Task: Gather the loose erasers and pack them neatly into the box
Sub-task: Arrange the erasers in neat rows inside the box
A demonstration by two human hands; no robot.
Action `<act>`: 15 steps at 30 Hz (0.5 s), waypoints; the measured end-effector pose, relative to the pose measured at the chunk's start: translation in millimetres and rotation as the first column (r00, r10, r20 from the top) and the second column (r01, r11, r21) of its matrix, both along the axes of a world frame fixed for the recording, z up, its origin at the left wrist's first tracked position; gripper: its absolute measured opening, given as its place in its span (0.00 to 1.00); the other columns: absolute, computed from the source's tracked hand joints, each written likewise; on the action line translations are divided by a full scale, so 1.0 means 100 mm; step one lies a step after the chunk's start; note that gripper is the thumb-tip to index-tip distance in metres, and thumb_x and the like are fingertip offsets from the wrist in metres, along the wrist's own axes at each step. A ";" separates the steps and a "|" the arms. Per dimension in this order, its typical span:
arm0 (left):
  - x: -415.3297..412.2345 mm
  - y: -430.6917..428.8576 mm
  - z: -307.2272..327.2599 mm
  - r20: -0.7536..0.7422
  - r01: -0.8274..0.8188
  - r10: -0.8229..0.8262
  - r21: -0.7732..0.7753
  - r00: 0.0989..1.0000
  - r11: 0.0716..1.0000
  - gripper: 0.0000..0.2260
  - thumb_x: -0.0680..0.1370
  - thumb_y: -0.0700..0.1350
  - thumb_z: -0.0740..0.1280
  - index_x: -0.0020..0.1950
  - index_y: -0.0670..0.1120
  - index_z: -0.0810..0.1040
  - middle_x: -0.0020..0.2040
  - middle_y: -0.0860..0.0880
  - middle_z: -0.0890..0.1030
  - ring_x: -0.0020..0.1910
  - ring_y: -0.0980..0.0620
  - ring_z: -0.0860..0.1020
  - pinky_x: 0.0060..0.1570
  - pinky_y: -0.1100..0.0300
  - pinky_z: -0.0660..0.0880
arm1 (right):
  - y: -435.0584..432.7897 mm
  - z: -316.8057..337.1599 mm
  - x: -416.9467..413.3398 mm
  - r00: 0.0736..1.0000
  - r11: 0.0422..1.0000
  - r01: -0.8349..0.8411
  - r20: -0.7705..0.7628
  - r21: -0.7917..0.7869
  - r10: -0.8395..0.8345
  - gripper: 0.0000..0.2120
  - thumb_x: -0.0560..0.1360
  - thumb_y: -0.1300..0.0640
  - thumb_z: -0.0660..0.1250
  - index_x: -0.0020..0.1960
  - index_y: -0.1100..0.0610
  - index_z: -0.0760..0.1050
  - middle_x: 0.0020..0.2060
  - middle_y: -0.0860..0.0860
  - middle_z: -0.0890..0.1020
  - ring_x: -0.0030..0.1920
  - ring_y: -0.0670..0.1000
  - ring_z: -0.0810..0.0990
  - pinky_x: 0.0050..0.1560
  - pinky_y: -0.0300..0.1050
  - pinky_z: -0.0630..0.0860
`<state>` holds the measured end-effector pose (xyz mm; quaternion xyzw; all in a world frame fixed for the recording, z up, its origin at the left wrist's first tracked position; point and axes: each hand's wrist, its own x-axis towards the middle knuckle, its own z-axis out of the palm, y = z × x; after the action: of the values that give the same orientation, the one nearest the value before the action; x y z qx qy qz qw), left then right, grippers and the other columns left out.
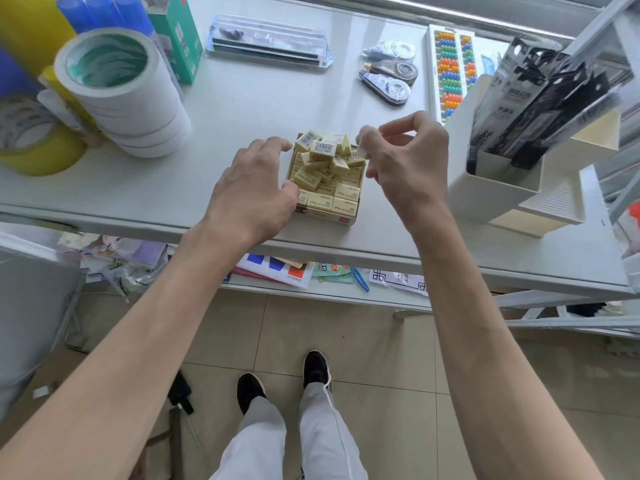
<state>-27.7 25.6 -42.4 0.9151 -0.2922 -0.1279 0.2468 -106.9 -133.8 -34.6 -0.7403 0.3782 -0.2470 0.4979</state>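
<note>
Erasers point(323, 161) heaped in box point(329, 216) between hands point(252, 192)

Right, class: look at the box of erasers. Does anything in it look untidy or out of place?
Yes. The front rows in the box lie flat and aligned, but a heap of loose erasers sits tilted on top toward the back. The right hand pinches one eraser above it.
</note>
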 end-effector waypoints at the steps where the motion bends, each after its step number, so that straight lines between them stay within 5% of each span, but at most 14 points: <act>1: 0.00 0.00 0.00 0.000 0.002 -0.002 0.000 1.000 1.000 0.23 0.77 0.43 0.61 0.73 0.50 0.64 0.70 0.50 0.69 0.69 0.50 0.65 0.62 0.51 0.65 | 0.01 0.01 -0.01 1.000 1.000 -0.027 0.014 0.002 0.027 0.10 0.70 0.55 0.74 0.43 0.56 0.74 0.38 0.56 0.85 0.28 0.48 0.80 0.30 0.41 0.75; 8: 0.01 -0.02 0.03 0.027 0.014 -0.015 0.016 1.000 1.000 0.23 0.78 0.42 0.61 0.73 0.49 0.64 0.70 0.49 0.68 0.69 0.50 0.65 0.62 0.51 0.66 | 0.13 0.00 -0.11 0.956 0.943 -0.277 -0.151 -0.184 0.251 0.19 0.63 0.46 0.82 0.42 0.55 0.77 0.37 0.50 0.83 0.37 0.46 0.80 0.34 0.36 0.75; 15: 0.00 -0.04 0.03 0.049 0.027 -0.029 0.034 0.998 0.999 0.23 0.78 0.42 0.61 0.73 0.49 0.64 0.70 0.49 0.69 0.68 0.49 0.65 0.61 0.51 0.66 | 0.13 -0.13 -0.13 0.902 0.907 -0.402 -0.223 -0.126 0.369 0.11 0.66 0.66 0.77 0.46 0.57 0.81 0.43 0.52 0.83 0.31 0.42 0.75 0.32 0.32 0.74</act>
<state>-27.5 21.7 -39.7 0.9177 -0.3089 -0.1134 0.2225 -119.7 -120.8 -47.8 -0.8606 0.2482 -0.1009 0.4331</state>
